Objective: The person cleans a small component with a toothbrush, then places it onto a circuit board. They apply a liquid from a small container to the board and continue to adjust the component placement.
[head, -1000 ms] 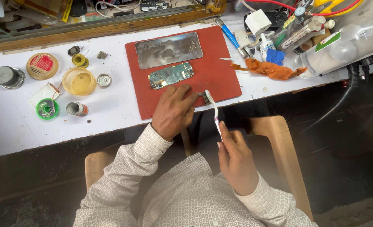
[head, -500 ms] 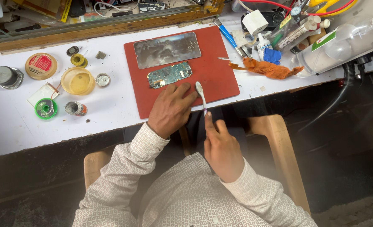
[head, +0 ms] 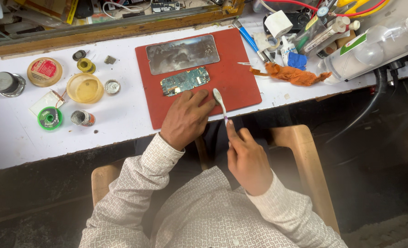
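A small green rectangular circuit board (head: 184,81), studded with tiny metal parts, lies flat near the middle of a red rectangular rubber mat (head: 240,87). Just above it on the same mat rests a dull grey, scuffed phone screen panel (head: 182,53) with rounded corners.

The left hand (head: 187,117) lies palm down on the mat's lower edge, fingers loosely spread, the fingertips touching or just below the board; it grips nothing. The right hand (head: 246,157), held in front of the desk, is closed around the handle of a slim white plastic toothbrush (head: 220,103), whose oval head points up over the mat, just beside the left fingers.

The mat sits on a white desk (head: 121,121) marked with specks. To the left stand a round yellow translucent dish (head: 84,87), a green spool of solder wire (head: 50,118), a round tin with a red label (head: 44,71) and a small metal cylinder (head: 6,83). To the right lie a crumpled orange cloth (head: 292,74), a blue-handled brush (head: 250,40) and a clear plastic bottle (head: 374,48). The person wears a white patterned shirt (head: 199,216) and sits on a wooden chair (head: 307,170).
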Demonstrator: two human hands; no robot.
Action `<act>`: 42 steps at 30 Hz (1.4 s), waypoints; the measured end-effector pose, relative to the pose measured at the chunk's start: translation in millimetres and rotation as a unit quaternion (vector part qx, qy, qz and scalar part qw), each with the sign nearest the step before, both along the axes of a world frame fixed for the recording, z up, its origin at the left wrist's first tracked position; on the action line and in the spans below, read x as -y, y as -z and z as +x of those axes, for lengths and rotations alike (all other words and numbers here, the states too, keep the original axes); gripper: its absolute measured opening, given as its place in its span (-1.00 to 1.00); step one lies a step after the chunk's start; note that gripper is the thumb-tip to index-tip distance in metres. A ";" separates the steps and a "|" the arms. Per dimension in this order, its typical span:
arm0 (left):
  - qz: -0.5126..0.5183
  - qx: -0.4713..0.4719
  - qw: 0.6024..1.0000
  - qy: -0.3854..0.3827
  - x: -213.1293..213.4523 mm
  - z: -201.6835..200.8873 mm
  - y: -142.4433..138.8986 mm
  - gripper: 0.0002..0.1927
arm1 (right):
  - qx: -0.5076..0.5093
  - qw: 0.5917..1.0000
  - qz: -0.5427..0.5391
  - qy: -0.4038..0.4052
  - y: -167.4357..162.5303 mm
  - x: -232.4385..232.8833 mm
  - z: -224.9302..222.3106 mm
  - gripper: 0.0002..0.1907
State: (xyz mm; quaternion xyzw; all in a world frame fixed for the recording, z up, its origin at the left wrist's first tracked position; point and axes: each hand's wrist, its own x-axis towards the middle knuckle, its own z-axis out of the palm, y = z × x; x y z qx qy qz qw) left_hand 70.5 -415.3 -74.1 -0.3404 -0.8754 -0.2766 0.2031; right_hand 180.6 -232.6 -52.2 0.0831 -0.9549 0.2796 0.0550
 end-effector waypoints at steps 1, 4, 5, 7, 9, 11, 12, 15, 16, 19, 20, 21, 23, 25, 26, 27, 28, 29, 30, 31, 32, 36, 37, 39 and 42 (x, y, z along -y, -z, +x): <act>0.000 -0.001 1.000 0.001 -0.7 -0.2 -1.5 -0.71 | -0.009 1.000 -0.004 -0.003 1.1 1.0 -3.6 -0.43; 0.003 0.001 1.000 0.005 -2.1 -0.6 -4.7 -0.70 | -0.016 1.000 0.021 -0.005 -0.8 0.3 5.1 -0.39; 0.005 0.000 1.000 0.004 -1.7 -2.0 -4.8 -0.70 | -0.016 0.999 0.035 -0.006 -1.6 0.9 10.2 -0.37; 0.004 0.002 1.000 0.004 0.0 -5.6 -2.2 -0.70 | 0.003 1.000 0.025 0.010 -2.4 1.1 20.0 -0.37; -0.004 0.003 1.000 0.004 1.6 -9.5 2.0 -0.71 | 0.014 1.000 0.014 0.016 0.3 1.8 20.4 -0.39; -0.001 0.005 1.000 0.007 1.9 -9.9 5.7 -0.72 | 0.016 1.000 0.002 0.020 2.3 -0.4 17.5 -0.41; 0.000 0.005 1.000 0.009 1.3 -9.2 6.6 -0.72 | 0.020 1.000 -0.003 0.017 3.5 -1.9 12.8 -0.42; 0.000 -0.001 1.000 0.009 -1.2 -2.9 5.3 -0.69 | 0.016 1.000 -0.006 0.006 5.7 -4.1 -1.2 -0.45; -0.001 -0.002 1.000 0.007 -1.8 -1.2 3.9 -0.71 | 0.006 1.000 0.002 0.003 6.4 -3.4 -3.9 -0.45; -0.002 0.000 1.000 0.005 -6.3 1.2 1.3 -0.72 | -0.031 0.999 0.038 -0.005 6.9 -5.5 2.2 -0.40; -0.003 -0.001 1.000 0.005 -5.1 0.3 1.7 -0.71 | -0.046 0.998 0.051 -0.008 8.7 -3.7 6.8 -0.37; -0.002 -0.003 1.000 0.005 -5.8 -2.3 2.1 -0.69 | -0.033 0.998 0.050 -0.001 9.0 -4.7 13.4 -0.37; -0.002 0.000 1.000 0.007 -5.4 -7.7 4.8 -0.69 | -0.006 0.999 0.048 0.011 10.5 -9.1 28.2 -0.37; 0.001 0.007 1.000 0.007 -5.2 -8.9 8.3 -0.70 | 0.029 0.999 -0.012 0.022 14.1 -21.3 36.0 -0.42; 0.005 0.008 1.000 0.008 -4.8 -8.9 10.0 -0.71 | 0.046 0.998 -0.041 0.028 15.9 -28.5 39.8 -0.45; 0.008 0.008 1.000 0.008 -4.9 -9.7 11.1 -0.71 | 0.030 0.997 -0.066 0.028 17.3 -36.9 41.7 -0.45; 0.016 0.008 1.000 0.007 -5.2 -9.9 11.6 -0.71 | 0.014 0.995 -0.091 0.027 17.9 -45.6 42.7 -0.45; 0.023 0.009 1.000 0.007 -5.2 -9.0 11.9 -0.70 | -0.002 0.993 -0.116 0.025 18.6 -53.0 43.9 -0.45; 0.030 0.011 0.999 0.006 -5.4 -8.4 12.0 -0.69 | 0.030 0.974 -0.218 0.046 20.3 -58.8 43.9 -0.43; 0.038 0.018 0.999 0.007 -5.9 -8.2 12.1 -0.70 | 0.062 0.944 -0.318 0.067 22.8 -63.1 42.9 -0.40; 0.047 0.025 0.999 0.007 -6.5 -8.0 12.1 -0.70 | 0.095 0.902 -0.413 0.086 25.5 -66.0 42.6 -0.38; 0.063 0.023 0.998 0.007 -9.5 -10.1 12.4 -0.67 | 0.054 0.850 -0.517 0.085 33.6 -78.4 40.1 -0.39; 0.065 0.027 0.998 0.006 -10.8 -10.9 12.7 -0.67 | 0.043 0.836 -0.542 0.071 37.0 -80.3 37.7 -0.41; 0.069 0.033 0.997 0.003 -12.5 -12.4 12.7 -0.66 | 0.036 0.810 -0.583 0.050 42.7 -84.7 33.3 -0.43; 0.076 0.052 0.996 0.005 -15.1 -16.6 12.3 -0.67 | 0.043 0.771 -0.633 0.048 49.8 -90.6 24.9 -0.51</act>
